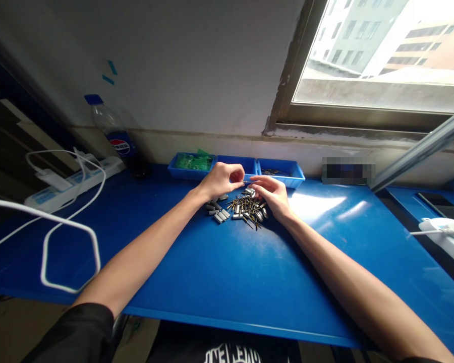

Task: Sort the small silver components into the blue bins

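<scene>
My left hand (224, 180) and my right hand (272, 194) meet above a pile of small parts. Between their fingertips is a thin metal pin (246, 182), pinched at its left end by my left hand and at its right by my right. Below lie many thin brass-and-dark pins (245, 205) in a loose heap. Silver rectangular blocks (222, 216) surround them, mostly to the left and in front. Behind the hands stand three joined blue bins; the left bin (191, 174) holds green material, the right bin (295, 180) some thin pins, and the middle one is partly hidden.
A cola bottle (117, 138) stands at the back left, beside a white power strip (47, 197) with a looping white cable (97, 247). Another power strip (448, 237) and a dark flat device (439, 205) lie at right. A metal pole (419, 151) slants behind.
</scene>
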`<state>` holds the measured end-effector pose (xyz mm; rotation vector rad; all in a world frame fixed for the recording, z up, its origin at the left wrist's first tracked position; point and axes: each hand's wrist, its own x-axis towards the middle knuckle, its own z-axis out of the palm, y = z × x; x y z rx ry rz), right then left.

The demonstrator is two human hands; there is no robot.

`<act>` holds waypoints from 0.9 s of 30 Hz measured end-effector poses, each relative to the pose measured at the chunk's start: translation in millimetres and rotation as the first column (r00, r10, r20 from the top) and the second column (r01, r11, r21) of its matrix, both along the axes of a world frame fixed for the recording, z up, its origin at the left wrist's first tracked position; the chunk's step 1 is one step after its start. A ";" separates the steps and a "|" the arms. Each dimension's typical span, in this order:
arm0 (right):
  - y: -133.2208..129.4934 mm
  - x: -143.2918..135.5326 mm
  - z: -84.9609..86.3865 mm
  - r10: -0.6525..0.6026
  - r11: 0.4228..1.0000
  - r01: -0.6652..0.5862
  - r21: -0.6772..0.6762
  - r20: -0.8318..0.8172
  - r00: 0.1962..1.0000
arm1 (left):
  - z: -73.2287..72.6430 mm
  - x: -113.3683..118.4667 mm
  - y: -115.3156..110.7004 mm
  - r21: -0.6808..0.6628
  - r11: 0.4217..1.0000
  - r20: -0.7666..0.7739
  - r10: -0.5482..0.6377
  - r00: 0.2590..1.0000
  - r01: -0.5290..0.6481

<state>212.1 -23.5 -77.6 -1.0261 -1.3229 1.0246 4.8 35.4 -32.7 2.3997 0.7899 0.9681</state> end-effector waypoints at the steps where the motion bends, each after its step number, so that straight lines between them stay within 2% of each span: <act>1: -0.7 -0.6 0.9 0.007 1.000 -0.007 -0.004 0.005 1.000 | -0.2 0.4 -0.5 0.003 1.000 -0.007 -0.001 1.000 0.001; 7: 1.0 2.8 -1.9 0.013 0.999 -0.012 -0.037 0.011 1.000 | -3.3 3.1 -1.5 0.034 0.999 -0.069 0.014 0.997 -0.012; 11: 3.5 5.1 -6.1 -0.008 1.000 0.008 -0.019 -0.024 1.000 | -8.9 1.7 1.2 0.022 0.999 -0.186 0.030 0.982 -0.026; 15: 5.2 3.8 -8.6 -0.123 0.992 0.124 0.035 -0.028 0.992 | -16.3 -0.8 4.7 -0.025 1.000 -0.275 -0.009 0.961 0.003; 20: 8.3 6.0 -12.4 -0.305 0.944 0.305 0.129 -0.020 0.952 | -23.0 0.0 6.0 0.016 0.995 -0.302 -0.088 0.949 0.097; 23: 8.5 7.3 -12.5 -0.305 0.943 0.302 0.143 -0.001 0.952 | -26.1 1.9 5.1 0.007 0.992 -0.311 -0.118 0.943 0.126; 27: 6.4 5.6 -9.9 -0.266 0.956 0.264 0.127 -0.004 0.964 | -28.8 3.0 4.1 0.017 0.995 -0.360 -0.083 0.929 0.096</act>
